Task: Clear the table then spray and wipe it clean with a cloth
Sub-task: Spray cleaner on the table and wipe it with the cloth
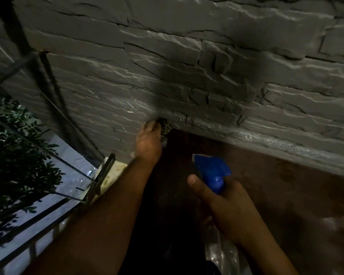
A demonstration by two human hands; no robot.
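- Table [266,187]: one, a dark reddish-brown top filling the frame from 3 to 6 o'clock, its far edge meeting the wall; a faint sheen shows on its right side.
- Cloth [164,129]: one, patterned and dark, bunched at the table's far corner just above frame centre, touching the foot of the wall.
- Left hand [149,144]: one, arm reaching from 7 o'clock toward centre; it rests on the cloth at the corner. The fingers are blurred, and I cannot tell whether they curl round the cloth or lie flat on it.
- Spray bottle [213,171]: one, with a blue trigger head just right of centre, nozzle aimed toward 11 o'clock; the clear body is partly visible below the hand near 5 o'clock.
- Right hand [226,205]: one, arm entering from 5 o'clock; fingers wrapped round the bottle's neck, thumb lying along the left side of the head.
- Wall [187,66]: one, grey rough-cut stone cladding, from 9 through 12 to 3 o'clock.
- Railing [48,211]: dark metal bars, at 8 o'clock, left of the table.
- Foliage [18,155]: leafy branches beyond the railing, at 9 o'clock.
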